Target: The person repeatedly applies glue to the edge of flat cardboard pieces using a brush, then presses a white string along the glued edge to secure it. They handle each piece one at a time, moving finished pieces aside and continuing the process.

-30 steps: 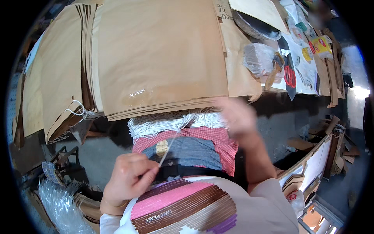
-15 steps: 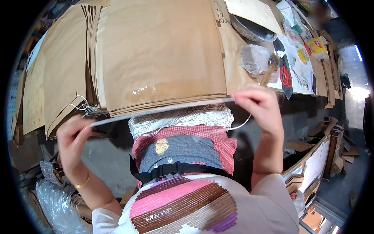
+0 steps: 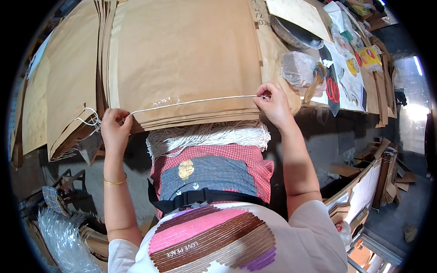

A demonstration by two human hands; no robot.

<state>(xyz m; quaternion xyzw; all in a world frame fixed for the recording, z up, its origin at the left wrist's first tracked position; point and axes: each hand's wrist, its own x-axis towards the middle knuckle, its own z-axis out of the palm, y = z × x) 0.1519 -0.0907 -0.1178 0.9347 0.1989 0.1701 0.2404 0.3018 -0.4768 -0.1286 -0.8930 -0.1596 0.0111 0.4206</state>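
A white string (image 3: 195, 101) runs taut between my two hands, across the near edge of a stack of brown kraft paper sheets (image 3: 191, 54). My left hand (image 3: 115, 129) pinches its left end at the stack's near left corner. At the near right, my right hand (image 3: 274, 105) pinches the other end between thumb and fingers. The string lies along or just over the top sheet; contact is hard to tell. Shiny wet patches (image 3: 165, 101) show beside it. Across my lap rests a thick bundle of white strings (image 3: 207, 136).
Left of the stack lie more brown paper sheets (image 3: 70, 77), with loose white string ends (image 3: 93, 117) at their corner. On the right are a dark bowl (image 3: 296, 35), a brush (image 3: 314, 86), a clear plastic bag (image 3: 297, 69) and red-handled scissors (image 3: 333, 91).
Both hands have moved forward and inward, bringing the string from beyond the stack's near edge to over the top sheet. The string still stretches between them.
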